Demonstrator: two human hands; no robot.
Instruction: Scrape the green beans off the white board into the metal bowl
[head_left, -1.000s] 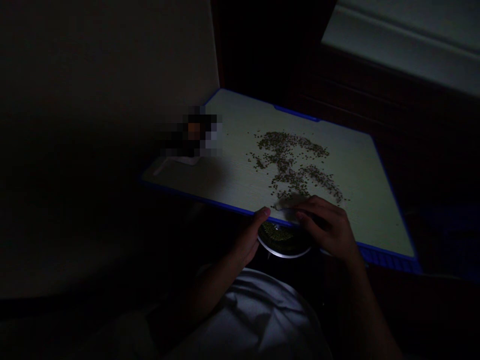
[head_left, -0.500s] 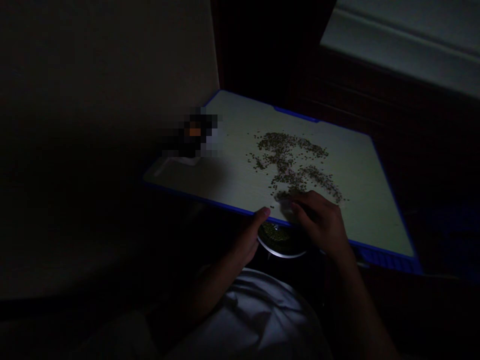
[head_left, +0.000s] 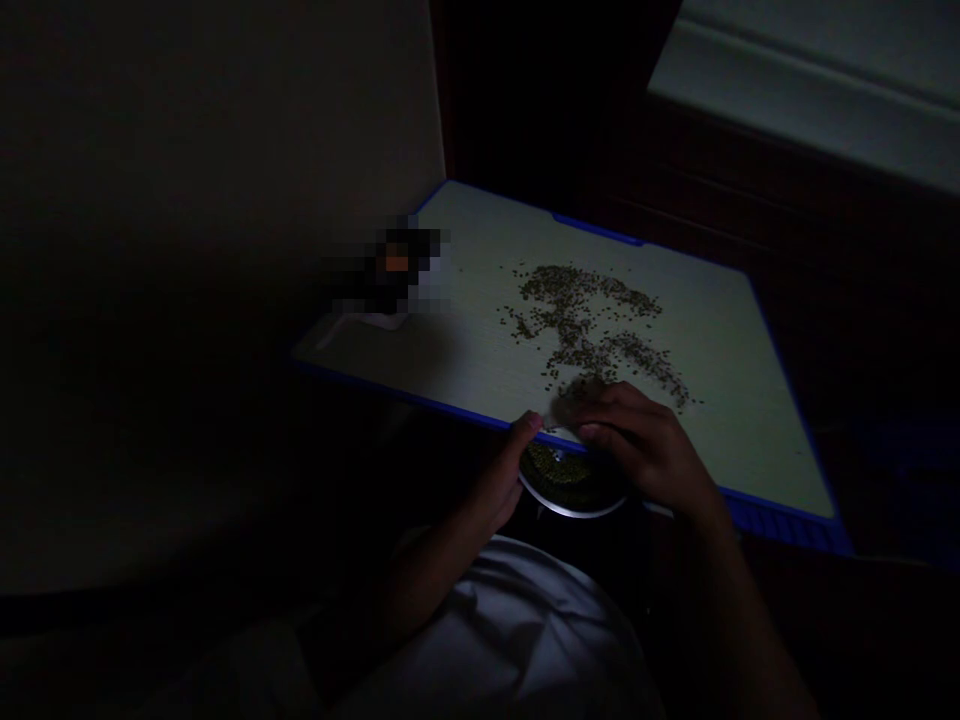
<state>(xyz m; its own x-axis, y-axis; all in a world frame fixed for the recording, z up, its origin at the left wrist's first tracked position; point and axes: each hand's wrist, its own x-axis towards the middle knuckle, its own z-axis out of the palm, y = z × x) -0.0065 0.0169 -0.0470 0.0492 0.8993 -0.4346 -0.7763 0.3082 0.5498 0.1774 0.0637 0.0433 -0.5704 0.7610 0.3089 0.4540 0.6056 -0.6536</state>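
Note:
Small green-brown grains (head_left: 566, 325), like mung beans, lie scattered on a pale tabletop (head_left: 480, 240) with a blue edge. My right hand (head_left: 649, 440) is low over the near edge with bent fingers drawn together. A greyish blur by its fingertips may be an object or a shadow. My left hand (head_left: 506, 470) has its thumb on top of the blue edge and its fingers curled below. Right of those fingers, under the edge, is a round metal-rimmed bowl (head_left: 574, 513) with similar grains inside. Whether the left fingers also touch the bowl is unclear.
A pixelated dark patch with an orange spot (head_left: 396, 262) covers something at the tabletop's left end. A wall (head_left: 225, 150) rises on the left. Pale panels (head_left: 810, 90) are at the upper right. The surroundings are very dark.
My right hand has moved slightly towards the near edge, closer to my left thumb, and the greyish blur has come with it. My left hand stays at the edge.

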